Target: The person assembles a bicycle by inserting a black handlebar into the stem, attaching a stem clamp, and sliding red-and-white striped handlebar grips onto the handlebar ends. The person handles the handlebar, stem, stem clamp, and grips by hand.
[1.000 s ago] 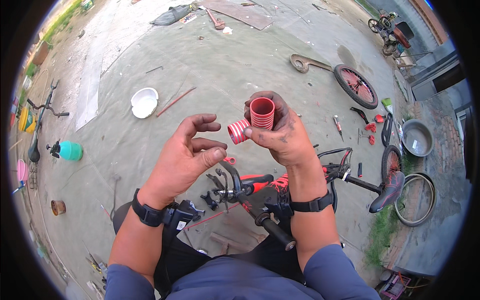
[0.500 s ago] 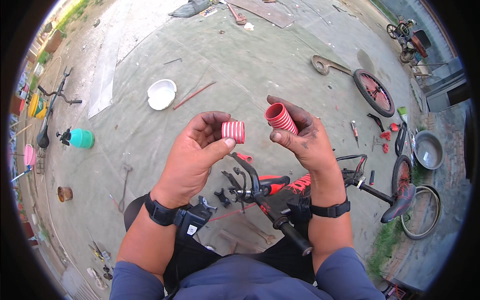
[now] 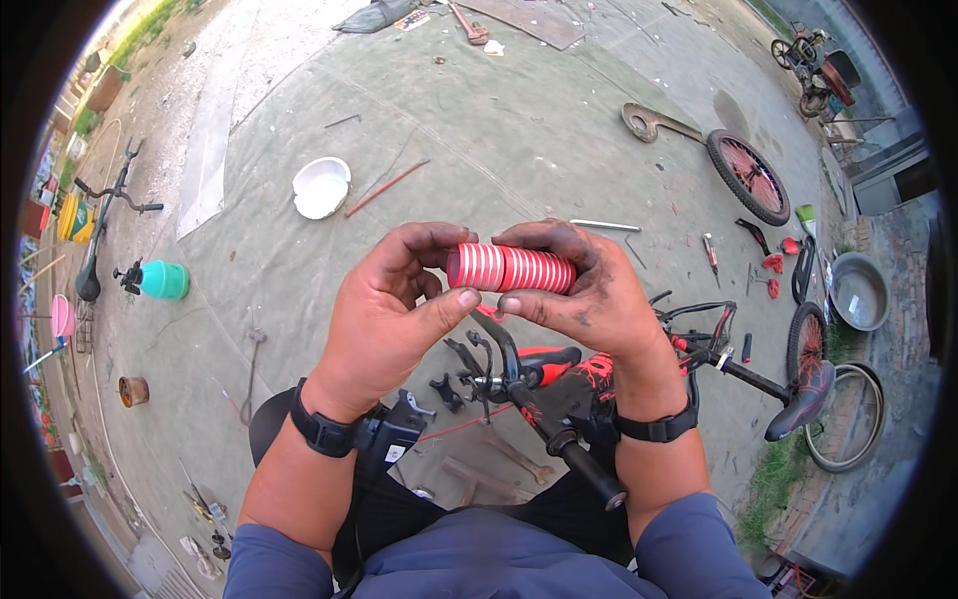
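My left hand [image 3: 377, 299] pinches a short red tube with white stripes [image 3: 477, 267] between thumb and fingertips. A longer red-and-white striped tube [image 3: 541, 271] is gripped in my right hand [image 3: 606, 299], whose fingers are darkly smudged. Both tubes lie sideways, end to end in one line, their facing ends touching or nearly so; I cannot tell whether one end sits inside the other. Below my hands, a black and red bicycle [image 3: 595, 381] lies close in front of me, its handlebar grip [image 3: 593, 479] pointing toward my lap.
Beyond my hands lie a white bowl [image 3: 322, 188], a red rod [image 3: 387, 188] and a large hooked tool [image 3: 654, 125]. A loose wheel [image 3: 746, 176], a screwdriver [image 3: 710, 254] and a grey basin [image 3: 858, 291] are at right. A teal container [image 3: 165, 280] and rusty can [image 3: 133, 390] stand left.
My hands have come together. The right-hand tube, tilted and apart before, now lies level against the end of the left-hand one. A silver rod now shows beyond my right hand.
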A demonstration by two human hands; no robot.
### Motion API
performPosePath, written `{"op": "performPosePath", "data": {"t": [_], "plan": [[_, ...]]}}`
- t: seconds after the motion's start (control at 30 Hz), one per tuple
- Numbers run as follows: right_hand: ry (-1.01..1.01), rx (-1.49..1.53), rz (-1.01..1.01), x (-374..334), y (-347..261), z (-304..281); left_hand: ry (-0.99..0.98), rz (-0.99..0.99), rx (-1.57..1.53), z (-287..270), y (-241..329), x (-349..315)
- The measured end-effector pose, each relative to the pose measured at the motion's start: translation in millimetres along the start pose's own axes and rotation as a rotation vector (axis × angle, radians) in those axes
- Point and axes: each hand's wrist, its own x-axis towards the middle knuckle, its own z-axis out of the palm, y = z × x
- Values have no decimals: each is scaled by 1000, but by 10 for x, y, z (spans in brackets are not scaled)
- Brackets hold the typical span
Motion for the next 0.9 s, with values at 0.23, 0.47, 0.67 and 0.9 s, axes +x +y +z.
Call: {"op": "performPosePath", "data": {"t": [0.23,0.47,0.67,0.9], "plan": [[1,-77,-25,10,16,11,-8,58,33,24,-30,-21],[-30,-76,16,28,-88,0,-20,102,42,23,-84,-17],[-35,-36,39,29,-77,-19,-45,124,74,-7,-157,-6],[-18,-43,-43,44,48,-24,13,137,77,106,-90,-22]]}}
